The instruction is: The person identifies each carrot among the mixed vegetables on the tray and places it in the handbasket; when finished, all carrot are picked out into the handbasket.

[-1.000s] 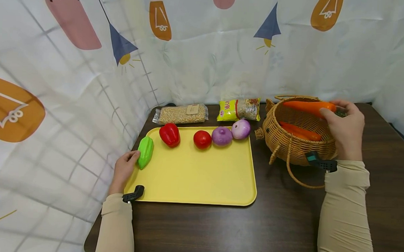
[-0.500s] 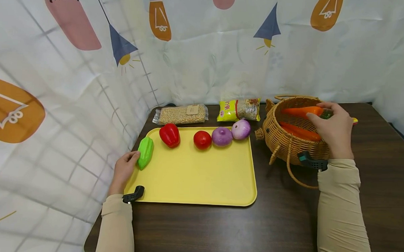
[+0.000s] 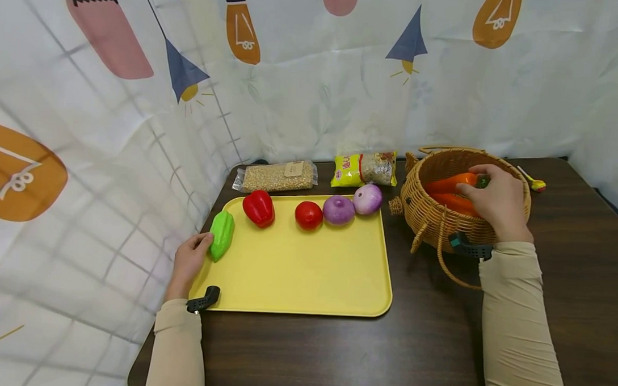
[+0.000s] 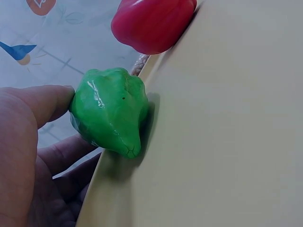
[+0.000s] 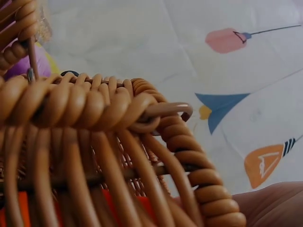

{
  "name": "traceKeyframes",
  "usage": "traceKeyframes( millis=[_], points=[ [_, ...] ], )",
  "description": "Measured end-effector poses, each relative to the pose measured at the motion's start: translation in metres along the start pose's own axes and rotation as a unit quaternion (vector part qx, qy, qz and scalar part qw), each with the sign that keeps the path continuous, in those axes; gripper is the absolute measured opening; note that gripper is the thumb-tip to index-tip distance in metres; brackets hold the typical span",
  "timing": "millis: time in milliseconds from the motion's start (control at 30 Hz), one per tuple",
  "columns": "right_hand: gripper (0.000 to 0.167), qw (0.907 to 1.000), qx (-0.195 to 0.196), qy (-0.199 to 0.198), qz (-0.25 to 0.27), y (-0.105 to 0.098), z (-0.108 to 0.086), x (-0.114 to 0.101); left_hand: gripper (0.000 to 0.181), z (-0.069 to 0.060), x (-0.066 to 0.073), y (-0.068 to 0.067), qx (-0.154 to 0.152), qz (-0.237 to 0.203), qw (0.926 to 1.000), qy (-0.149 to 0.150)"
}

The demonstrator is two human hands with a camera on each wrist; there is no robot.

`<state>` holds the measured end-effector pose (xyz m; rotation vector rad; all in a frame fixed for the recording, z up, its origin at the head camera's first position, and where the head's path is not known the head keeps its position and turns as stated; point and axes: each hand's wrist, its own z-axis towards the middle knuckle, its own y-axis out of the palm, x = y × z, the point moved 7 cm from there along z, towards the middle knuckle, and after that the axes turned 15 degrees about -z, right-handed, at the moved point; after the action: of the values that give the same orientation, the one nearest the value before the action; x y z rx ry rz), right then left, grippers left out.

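On the left edge of the yellow tray [image 3: 296, 266], my left hand [image 3: 190, 260] pinches a green star fruit [image 3: 222, 235] with thumb and fingers. The left wrist view shows the thumb on one side of the star fruit [image 4: 110, 111], fingers partly behind it. My right hand [image 3: 503, 202] reaches into the pig-shaped wicker basket [image 3: 421, 219] and grips an orange carrot [image 3: 447, 183] by its green-topped end. Another carrot [image 3: 454, 203] lies below it in the basket. In the right wrist view the basket's woven rim [image 5: 66, 104] hides most of the hand and the carrots.
The tray also bears a red bell pepper [image 3: 259, 208], a tomato [image 3: 309, 216] and two purple onions [image 3: 339, 210]. Behind it lie a bag of grains [image 3: 274, 176] and a yellow packet [image 3: 366, 169]. A small yellow-and-red item [image 3: 536, 184] is right of the basket.
My right hand has moved left and down, lowering the carrot from above the basket rim to inside, onto or close to the other carrot. The left hand has stayed on the star fruit.
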<state>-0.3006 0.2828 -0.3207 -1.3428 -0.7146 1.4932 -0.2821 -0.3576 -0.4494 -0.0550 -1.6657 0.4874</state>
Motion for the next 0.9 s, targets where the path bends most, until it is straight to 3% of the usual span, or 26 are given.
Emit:
traceKeyframes(
  millis=[167,367,900],
  points=[
    [0.052,0.9991,-0.031,-0.026,-0.014,0.004,0.001,-0.004,0.068,-0.001,0.002,0.0,0.002,-0.001,1.0,-0.003],
    [0.049,0.9983,-0.051,-0.03,0.0,0.007,0.0,-0.003,0.068,-0.001,0.001,0.0,0.001,0.001,1.0,-0.002],
    [0.061,0.9978,-0.031,-0.029,0.051,-0.005,-0.004,-0.004,0.071,-0.001,0.0,0.0,-0.008,0.002,0.9999,0.006]
  ],
)
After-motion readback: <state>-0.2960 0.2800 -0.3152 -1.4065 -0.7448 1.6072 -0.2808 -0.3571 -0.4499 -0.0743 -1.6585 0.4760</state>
